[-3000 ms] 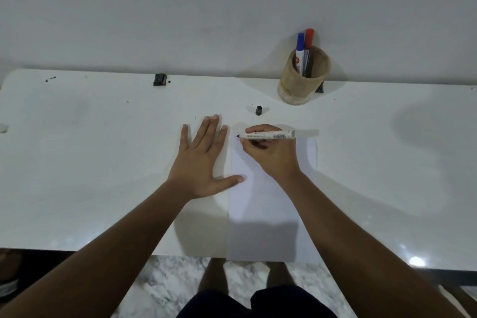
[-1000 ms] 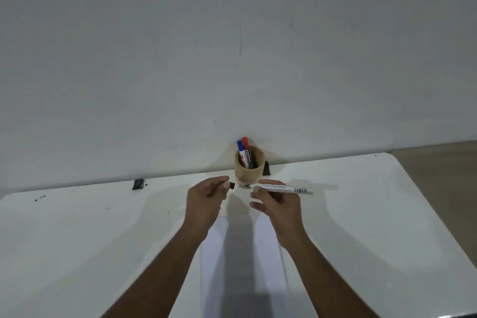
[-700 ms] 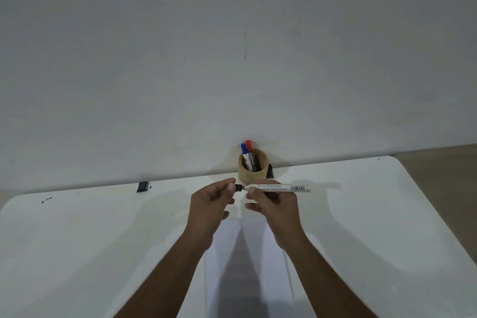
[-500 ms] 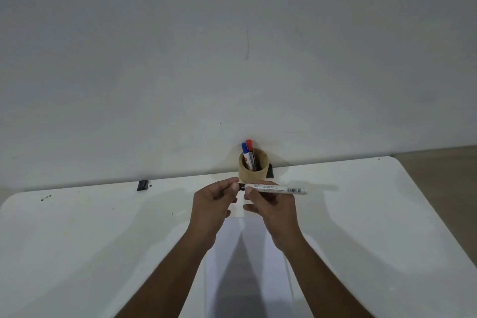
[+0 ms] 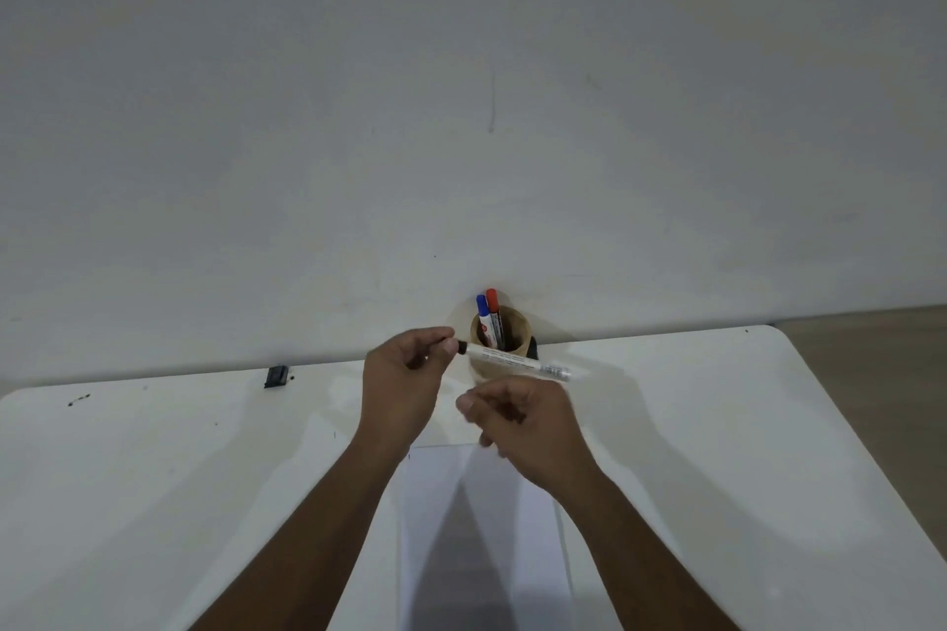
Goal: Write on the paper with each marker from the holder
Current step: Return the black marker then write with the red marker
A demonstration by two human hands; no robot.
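A white marker (image 5: 517, 362) with a black cap on its left end hangs level in front of the wooden holder (image 5: 521, 334). My left hand (image 5: 402, 387) pinches the capped end between thumb and fingers. Just below the marker, my right hand (image 5: 528, 428) is off it, loosely curled, blurred and holding nothing. A blue-capped marker (image 5: 481, 306) and a red-capped marker (image 5: 492, 297) stand in the holder, which sits against the wall. The white paper (image 5: 481, 538) lies on the table between my forearms; no writing shows on it.
The white table (image 5: 717, 425) ends at the grey wall behind and has a rounded far right corner. A small black piece (image 5: 275, 376) sits at the back edge on the left. Another dark object (image 5: 533, 348) peeks out behind the holder.
My left hand brought the black cap to the marker's tip and pushed it on. My right hand let go of the barrel and dropped lower. The marker now hangs from my left hand.
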